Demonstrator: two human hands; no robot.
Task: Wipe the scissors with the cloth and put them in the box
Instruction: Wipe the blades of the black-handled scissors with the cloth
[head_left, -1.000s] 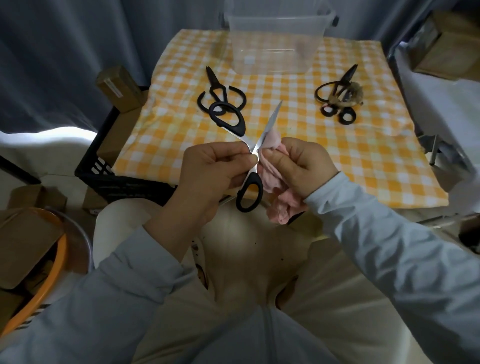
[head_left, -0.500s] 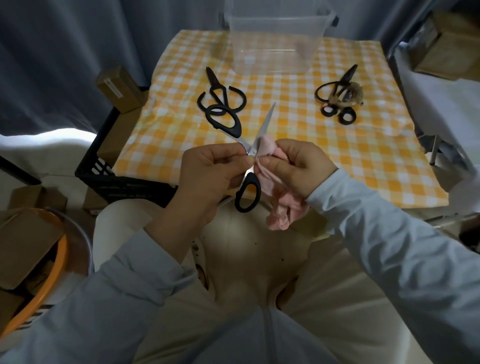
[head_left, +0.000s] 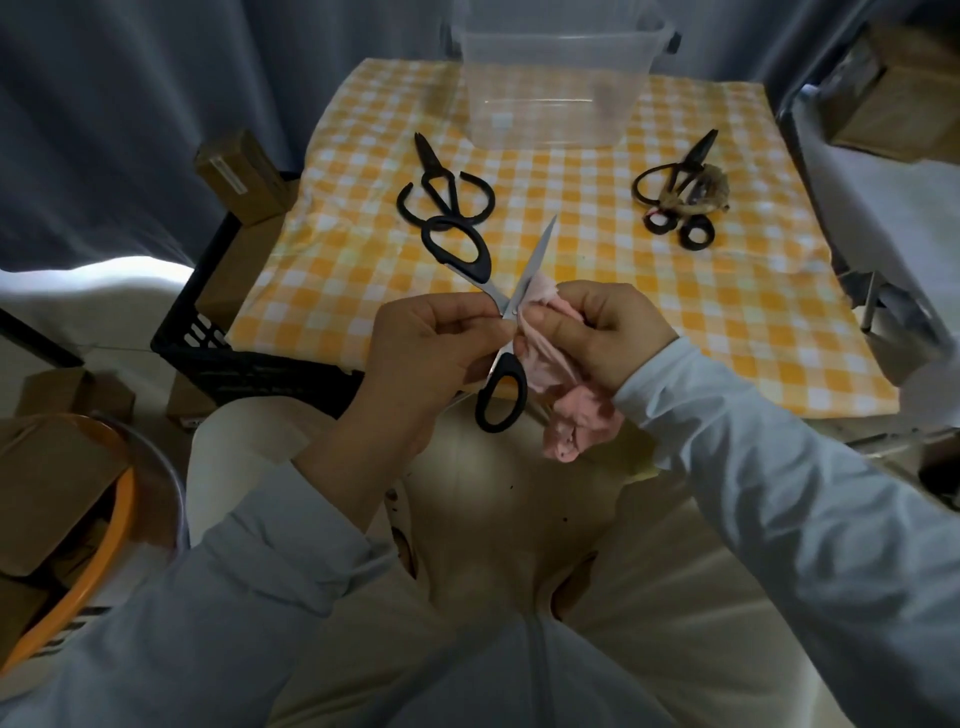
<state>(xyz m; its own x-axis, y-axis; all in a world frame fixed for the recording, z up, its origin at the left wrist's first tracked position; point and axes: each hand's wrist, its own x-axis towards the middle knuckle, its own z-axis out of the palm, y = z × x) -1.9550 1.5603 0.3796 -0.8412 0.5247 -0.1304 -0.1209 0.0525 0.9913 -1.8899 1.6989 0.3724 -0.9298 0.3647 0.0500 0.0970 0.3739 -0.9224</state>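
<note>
My left hand (head_left: 415, 348) pinches a pair of black-handled scissors (head_left: 501, 384) near the pivot; they are spread open, one handle hanging down, the other pointing up-left. My right hand (head_left: 608, 327) grips a crumpled pink cloth (head_left: 566, 410) and presses it against the blade beside the pivot. The bare blade tip sticks up past the cloth. A clear plastic box (head_left: 556, 78) stands at the far edge of the table. An all-black pair of scissors (head_left: 441, 182) lies on the left of the checked tablecloth (head_left: 727, 322), and a pile of black scissors (head_left: 680, 192) lies on the right.
A black crate (head_left: 208, 343) with cardboard boxes stands left of the table. An orange-rimmed tub (head_left: 93, 545) holding cardboard sits at lower left. Another cardboard box (head_left: 898, 98) is at upper right. Dark curtains hang behind the table.
The held scissors opened wider and shifted slightly; the upper handle swung up-left. My right hand slid the cloth along the blade near the pivot.
</note>
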